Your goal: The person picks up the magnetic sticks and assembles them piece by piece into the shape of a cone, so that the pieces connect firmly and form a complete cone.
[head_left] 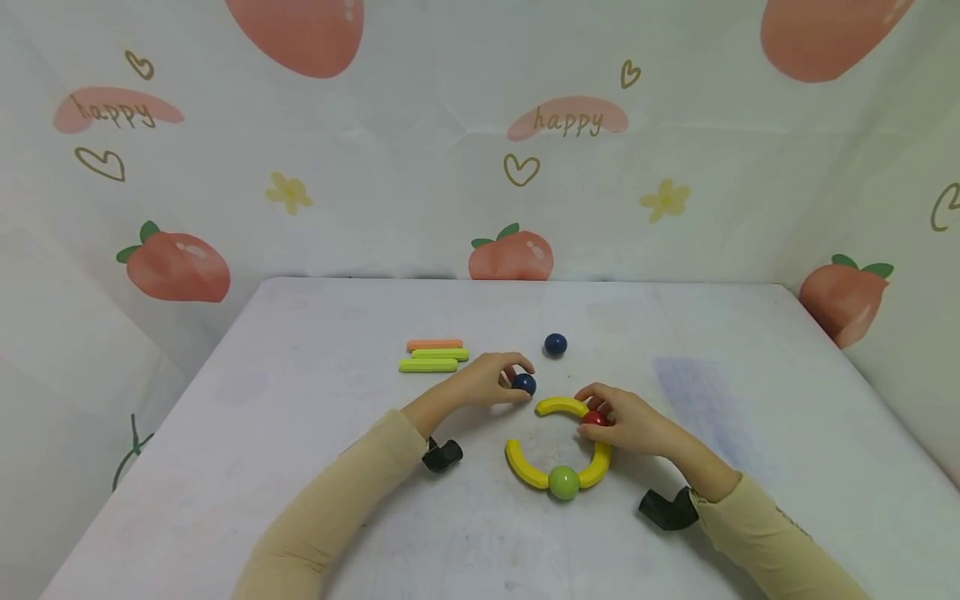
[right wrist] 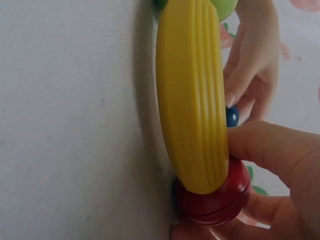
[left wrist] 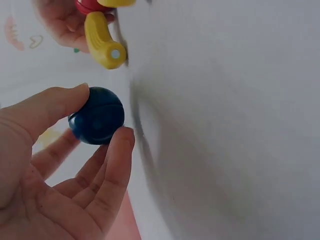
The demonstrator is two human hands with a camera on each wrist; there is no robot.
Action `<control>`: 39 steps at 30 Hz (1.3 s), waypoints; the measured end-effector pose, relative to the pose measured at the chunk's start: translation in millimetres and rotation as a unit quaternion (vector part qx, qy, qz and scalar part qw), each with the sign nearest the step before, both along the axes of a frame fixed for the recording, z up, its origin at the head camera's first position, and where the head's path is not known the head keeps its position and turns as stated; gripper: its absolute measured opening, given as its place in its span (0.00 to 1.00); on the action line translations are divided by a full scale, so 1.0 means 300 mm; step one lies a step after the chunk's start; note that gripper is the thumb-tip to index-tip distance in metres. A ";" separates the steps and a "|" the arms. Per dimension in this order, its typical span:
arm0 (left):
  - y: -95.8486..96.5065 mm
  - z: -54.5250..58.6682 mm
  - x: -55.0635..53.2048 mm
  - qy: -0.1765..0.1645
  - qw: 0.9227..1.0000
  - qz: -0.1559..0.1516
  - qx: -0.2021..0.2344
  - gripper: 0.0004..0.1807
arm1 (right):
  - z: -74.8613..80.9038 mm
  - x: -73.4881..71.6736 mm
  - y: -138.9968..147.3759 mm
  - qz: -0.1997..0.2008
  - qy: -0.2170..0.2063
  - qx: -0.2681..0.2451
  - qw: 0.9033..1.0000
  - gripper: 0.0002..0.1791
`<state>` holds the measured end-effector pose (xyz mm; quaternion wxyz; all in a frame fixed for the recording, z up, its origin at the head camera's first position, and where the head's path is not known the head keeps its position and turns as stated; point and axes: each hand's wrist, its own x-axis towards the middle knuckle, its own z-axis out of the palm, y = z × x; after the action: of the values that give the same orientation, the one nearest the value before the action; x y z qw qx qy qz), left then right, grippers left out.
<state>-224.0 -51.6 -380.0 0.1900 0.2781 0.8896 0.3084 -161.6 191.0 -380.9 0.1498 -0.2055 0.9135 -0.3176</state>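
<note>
My left hand (head_left: pixel 491 381) pinches a dark blue ball (left wrist: pixel 97 116) between thumb and fingertips, just left of a broken ring of yellow curved pieces. The fingers and thumb of my right hand (head_left: pixel 626 419) hold a red ball (right wrist: pixel 215 197) on the ring's right side. One yellow curved piece (head_left: pixel 558 405) runs left from the red ball, and another yellow piece (right wrist: pixel 192 95) runs from it toward a green ball (head_left: pixel 564 482). A third yellow curved piece (head_left: pixel 525 465) joins the green ball on its left. The ring gapes at its upper left, near the held blue ball.
A second dark blue ball (head_left: pixel 555 345) lies behind the ring. Left of it are an orange stick (head_left: pixel 435 344) and two yellow-green sticks (head_left: pixel 428 365), side by side. All rest on a white table (head_left: pixel 300 400) before a peach-patterned cloth (head_left: pixel 420 167).
</note>
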 end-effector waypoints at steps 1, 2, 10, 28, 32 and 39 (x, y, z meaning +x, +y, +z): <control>-0.008 0.001 0.006 -0.007 1.000 0.001 0.005 0.20 | 0.000 0.000 0.000 0.000 0.001 0.001 1.000 0.21; -0.016 0.002 0.012 -0.011 1.000 0.003 0.008 0.20 | 0.000 0.000 -0.001 -0.002 0.001 0.002 1.000 0.21; -0.055 -0.007 0.056 -0.037 0.999 0.014 0.029 0.20 | -0.005 0.000 -0.007 -0.007 0.015 0.003 1.000 0.22; -0.065 -0.007 0.095 -0.060 0.997 0.023 0.047 0.19 | 0.005 0.003 -0.029 -0.032 0.015 -0.003 0.999 0.18; -0.062 -0.008 0.097 -0.067 0.996 0.022 0.050 0.19 | 0.005 0.002 -0.033 -0.033 0.011 -0.009 0.999 0.18; -0.060 -0.003 0.103 -0.073 0.996 0.012 0.055 0.19 | 0.003 0.001 -0.036 -0.022 0.014 -0.017 1.000 0.18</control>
<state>-193.3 -69.7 -380.8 0.2352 0.2541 0.8585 0.3783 -161.2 180.2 -380.0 0.1262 -0.1923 0.9145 -0.3329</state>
